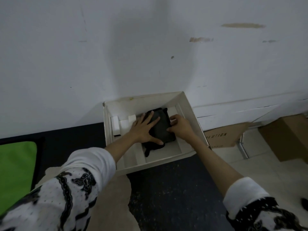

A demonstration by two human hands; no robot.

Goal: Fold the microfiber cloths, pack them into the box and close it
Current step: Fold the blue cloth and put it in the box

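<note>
Dark grey folded microfiber cloth (160, 125) being seated in open white cardboard box (191, 114): left hand (144, 129) flat, fingers spread on top, right hand (179, 126) pinching its edge; next, tuck the corner below the left fingers.

an open white cardboard box (191, 114) sits against the white wall (150, 47), folded dark microfiber cloths (162, 129) inside; a flat green cloth (16, 164) lies left, brown cartons (286, 135) right.

cardboard sheet (223, 138), partial txt "OLUTION"
</note>
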